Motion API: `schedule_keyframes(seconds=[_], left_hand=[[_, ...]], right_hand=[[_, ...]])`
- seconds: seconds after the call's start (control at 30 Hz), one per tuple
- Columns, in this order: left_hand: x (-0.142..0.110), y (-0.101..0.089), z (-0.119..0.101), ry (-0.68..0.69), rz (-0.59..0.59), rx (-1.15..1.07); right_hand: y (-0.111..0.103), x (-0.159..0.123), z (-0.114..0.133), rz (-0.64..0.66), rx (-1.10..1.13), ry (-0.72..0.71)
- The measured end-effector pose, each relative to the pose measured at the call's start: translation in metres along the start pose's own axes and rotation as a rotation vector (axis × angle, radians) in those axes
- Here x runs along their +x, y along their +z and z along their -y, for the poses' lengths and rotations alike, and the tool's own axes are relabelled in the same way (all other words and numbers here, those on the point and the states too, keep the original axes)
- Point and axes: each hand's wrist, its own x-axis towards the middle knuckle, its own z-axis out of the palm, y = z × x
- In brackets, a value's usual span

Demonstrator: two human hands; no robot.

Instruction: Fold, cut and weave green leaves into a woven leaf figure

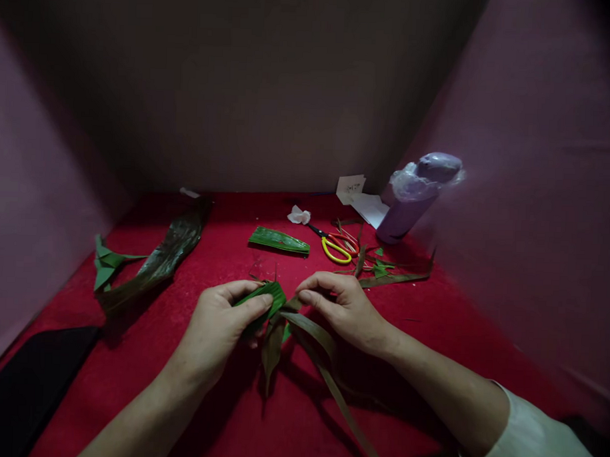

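Observation:
My left hand (226, 322) is closed around a folded green leaf (274, 295), thumb pressed on top of it. Several dull brown-green leaf strips (325, 346) hang down from that bundle, one of them trailing toward the bottom edge. Close by on the right, my right hand (349, 310) pinches a dried leaf strip (293, 304) between thumb and forefinger, right beside the bundle. The fingers of my left hand under the leaf are mostly hidden.
Scissors (338, 248) with red and yellow handles lie beyond my hands, beside a cut green leaf (278, 241) and leaf scraps (381, 268). A purple bottle (406, 209) stands right. Long leaves (169, 250) and a folded leaf shape (108, 261) lie left, near a black object (39, 379).

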Motion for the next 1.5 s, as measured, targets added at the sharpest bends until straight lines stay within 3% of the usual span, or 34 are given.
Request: schedule_keyframes(seconds=[0.2, 0.37, 0.5, 0.57, 0.7, 0.83, 1.07, 1.17, 1.5], left_hand=[[0.002, -0.002, 0.003, -0.001, -0.022, -0.040], [0.000, 0.001, 0.005, 0.007, 0.160, -0.189], [-0.001, 0.005, 0.002, -0.016, 0.249, -0.278], [-0.001, 0.006, 0.001, -0.015, 0.225, -0.275], [0.000, 0.003, 0.001, 0.065, 0.064, -0.152], [0.001, -0.002, 0.003, 0.114, -0.052, -0.061], [0.003, -0.002, 0.003, 0.111, -0.117, -0.035], [0.002, 0.001, 0.004, 0.116, -0.105, -0.007], [0.000, 0.001, 0.007, 0.187, -0.060, 0.113]], right_hand=[[0.001, 0.002, -0.006, 0.065, 0.126, 0.154], [0.008, 0.005, -0.008, 0.154, 0.396, 0.313], [0.015, 0.004, -0.009, 0.227, 0.480, 0.323], [0.013, 0.004, -0.007, 0.175, 0.391, 0.250], [0.000, 0.005, 0.003, -0.068, 0.178, 0.102], [-0.011, 0.000, 0.017, 0.074, 0.185, 0.267], [-0.001, -0.005, 0.019, 0.145, 0.311, 0.414], [0.003, -0.004, 0.017, 0.207, 0.409, 0.436], [0.011, -0.006, 0.018, 0.206, 0.495, 0.434]])
